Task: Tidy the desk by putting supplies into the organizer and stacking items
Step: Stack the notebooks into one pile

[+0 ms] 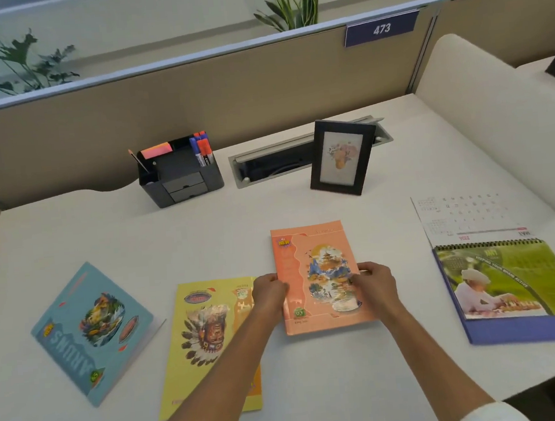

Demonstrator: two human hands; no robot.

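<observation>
Both hands grip the orange notebook at mid-desk: left hand on its left edge, right hand on its right. A yellow notebook lies just left, a blue notebook farther left. The organizer stands behind, holding markers.

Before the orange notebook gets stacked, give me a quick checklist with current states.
1. Both hands on the orange notebook: ok, left hand and right hand grip its side edges.
2. Yellow notebook flat as a stack base: ok.
3. Blue notebook lying flat: not ok, it is tented.
4. Organizer loaded with markers: ok.
5. Orange notebook lifted off the desk: cannot tell.
</observation>
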